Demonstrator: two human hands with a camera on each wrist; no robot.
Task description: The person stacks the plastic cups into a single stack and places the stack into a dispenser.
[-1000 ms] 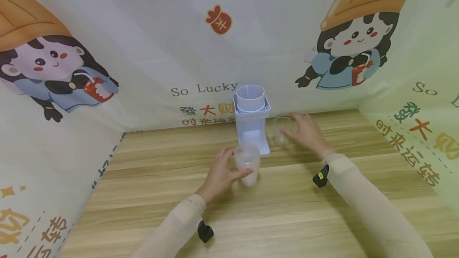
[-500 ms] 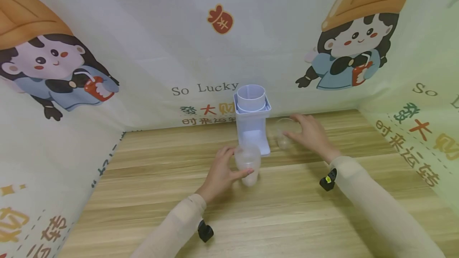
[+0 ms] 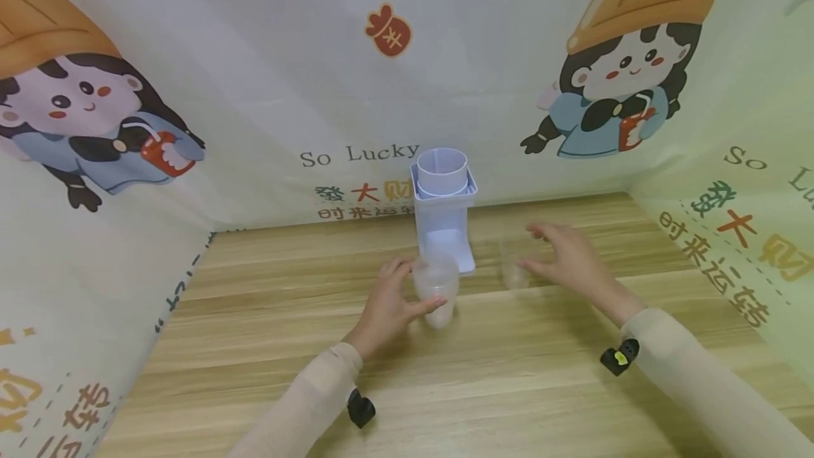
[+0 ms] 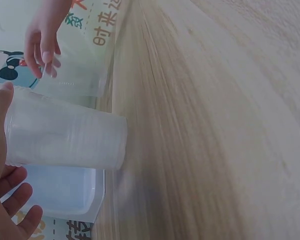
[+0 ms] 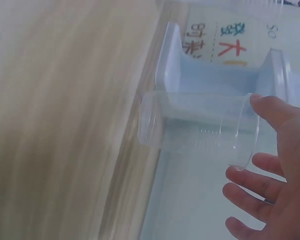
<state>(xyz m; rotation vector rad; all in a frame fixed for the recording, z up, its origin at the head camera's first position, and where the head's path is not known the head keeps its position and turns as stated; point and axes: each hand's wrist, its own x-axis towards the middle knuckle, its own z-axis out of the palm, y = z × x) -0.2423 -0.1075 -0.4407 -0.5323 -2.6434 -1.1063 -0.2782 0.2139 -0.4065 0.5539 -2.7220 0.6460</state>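
Observation:
My left hand (image 3: 388,302) grips a stack of translucent plastic cups (image 3: 437,292), with the thumb on the near side and fingers behind. In the left wrist view the cup stack (image 4: 70,132) stands close over the wood surface; whether it touches is unclear. To the right, my right hand (image 3: 575,260) pinches a single clear plastic cup (image 3: 514,271) near its rim. The right wrist view shows the thumb at the rim of this clear cup (image 5: 200,125), fingertips opposite and other fingers spread. A pale lavender cup dispenser (image 3: 443,221) stands upright behind and between both hands.
The wood-grain table (image 3: 305,373) carries everything. A printed cloth backdrop (image 3: 286,76) rises right behind the dispenser and closes in both sides. A round tube (image 3: 441,169) sticks up from the dispenser's square top, and its base plate reaches toward the stack.
My right hand has shifted right and nearer to me, taking the clear cup away from the dispenser. The left hand keeps holding the stack in nearly the same place.

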